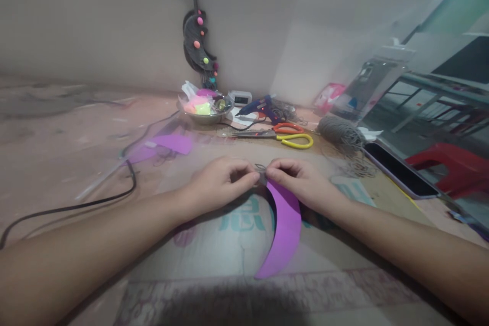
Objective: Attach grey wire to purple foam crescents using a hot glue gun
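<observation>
A purple crescent-shaped foam or paper piece hangs from my right hand, whose thumb and fingers pinch its upper tip. Close beside it, my left hand is closed, thumb against fingers, on a thin grey strand of yarn. A small loop of this yarn shows between the two hands, right at the crescent's tip. How the strand sits against the tip is hidden by my fingers. Both hands are just above a printed cardboard sheet.
Beyond my hands lie scissors, a blue glue gun, a metal bowl of craft bits and a grey yarn ball. A phone is at right. Purple scraps and a black cable lie left.
</observation>
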A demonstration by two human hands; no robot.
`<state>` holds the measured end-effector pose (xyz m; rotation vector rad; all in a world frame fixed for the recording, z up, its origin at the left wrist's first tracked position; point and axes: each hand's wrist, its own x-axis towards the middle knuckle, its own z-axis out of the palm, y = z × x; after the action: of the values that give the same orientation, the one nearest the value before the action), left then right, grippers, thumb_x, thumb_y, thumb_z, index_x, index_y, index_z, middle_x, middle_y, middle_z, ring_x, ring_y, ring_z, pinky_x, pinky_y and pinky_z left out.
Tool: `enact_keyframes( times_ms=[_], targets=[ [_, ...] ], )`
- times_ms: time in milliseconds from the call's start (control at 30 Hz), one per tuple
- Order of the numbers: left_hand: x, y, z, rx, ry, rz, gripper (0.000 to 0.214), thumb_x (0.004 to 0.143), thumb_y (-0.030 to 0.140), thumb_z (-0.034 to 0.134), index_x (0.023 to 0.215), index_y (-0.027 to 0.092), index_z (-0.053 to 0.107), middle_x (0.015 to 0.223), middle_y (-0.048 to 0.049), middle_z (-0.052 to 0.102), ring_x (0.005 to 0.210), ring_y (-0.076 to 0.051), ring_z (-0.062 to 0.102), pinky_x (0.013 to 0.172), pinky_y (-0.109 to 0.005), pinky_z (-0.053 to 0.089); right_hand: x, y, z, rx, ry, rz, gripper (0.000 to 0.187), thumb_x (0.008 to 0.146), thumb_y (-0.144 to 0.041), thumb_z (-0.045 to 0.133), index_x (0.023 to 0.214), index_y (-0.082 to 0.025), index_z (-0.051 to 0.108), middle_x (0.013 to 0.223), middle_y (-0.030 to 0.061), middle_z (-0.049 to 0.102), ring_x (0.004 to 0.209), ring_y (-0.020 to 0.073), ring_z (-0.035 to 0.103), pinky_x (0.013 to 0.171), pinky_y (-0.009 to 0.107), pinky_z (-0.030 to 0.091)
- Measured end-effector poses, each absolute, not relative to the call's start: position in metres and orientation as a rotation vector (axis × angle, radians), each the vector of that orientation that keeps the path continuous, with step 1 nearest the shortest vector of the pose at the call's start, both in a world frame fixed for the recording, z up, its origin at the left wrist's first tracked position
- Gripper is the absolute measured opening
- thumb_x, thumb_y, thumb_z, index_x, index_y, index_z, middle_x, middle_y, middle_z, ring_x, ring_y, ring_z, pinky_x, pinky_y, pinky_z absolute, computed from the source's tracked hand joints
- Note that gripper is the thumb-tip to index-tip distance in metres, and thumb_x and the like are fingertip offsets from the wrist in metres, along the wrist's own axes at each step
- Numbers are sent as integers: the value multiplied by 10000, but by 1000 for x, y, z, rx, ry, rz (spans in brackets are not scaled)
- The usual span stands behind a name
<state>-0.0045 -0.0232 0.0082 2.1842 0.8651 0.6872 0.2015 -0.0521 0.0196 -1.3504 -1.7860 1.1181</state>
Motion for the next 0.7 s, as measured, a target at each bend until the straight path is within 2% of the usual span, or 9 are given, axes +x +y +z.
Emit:
enact_keyframes(
  times_ms=[133, 233, 367, 500, 600, 700],
  targets=[
    [-5, -24, 11, 2103, 918, 654, 298, 905, 360, 464, 766, 168, 644, 724, 9, 633, 662, -128, 538, 617, -239, 381, 205, -50, 20, -1332, -1617, 1087, 420, 875, -556, 495, 841, -173, 664, 743, 22, 613, 651, 131, 543, 567, 241, 411],
    [-4, -24, 13, 2041, 952, 679, 299, 895, 364, 474, 742, 161, 632, 711, 12, 614, 649, -124, 518, 623, -235, 380, 208, -45, 19, -1323, -1435, 1061, 380, 873, -533, 521, 899, -176, 649, 699, -2, 573, 574, 100, 492, 507, 219, 378],
    [-3, -23, 13, 1944, 949, 726, 311, 889, 376, 484, 689, 157, 577, 655, 26, 550, 627, -115, 486, 601, -222, 365, 214, -40, 19, -1354, -1411, 949, 307, 844, -484, 590, 830, -178, 614, 632, -26, 548, 531, 86, 454, 481, 208, 347],
    [-2, -21, 9, 1864, 940, 752, 318, 891, 394, 485, 692, 155, 551, 661, 27, 528, 648, -115, 487, 607, -215, 365, 214, -42, 21, -1375, -1450, 947, 404, 858, -539, 544, 683, -175, 565, 586, -24, 522, 516, 87, 439, 490, 216, 350],
    [-2, -20, 7, 1853, 933, 768, 301, 890, 372, 482, 691, 154, 544, 672, 23, 524, 666, -120, 494, 614, -217, 368, 211, -44, 24, -1343, -1514, 1021, 465, 858, -596, 496, 740, -167, 632, 654, 11, 574, 583, 116, 486, 537, 236, 388],
    [-2, -19, 6, 1858, 923, 777, 305, 894, 373, 475, 692, 154, 538, 661, 26, 506, 658, -118, 485, 604, -216, 363, 208, -47, 26, -1353, -1590, 1041, 442, 797, -608, 576, 791, -172, 654, 766, 38, 627, 688, 154, 537, 612, 261, 427]
  ],
)
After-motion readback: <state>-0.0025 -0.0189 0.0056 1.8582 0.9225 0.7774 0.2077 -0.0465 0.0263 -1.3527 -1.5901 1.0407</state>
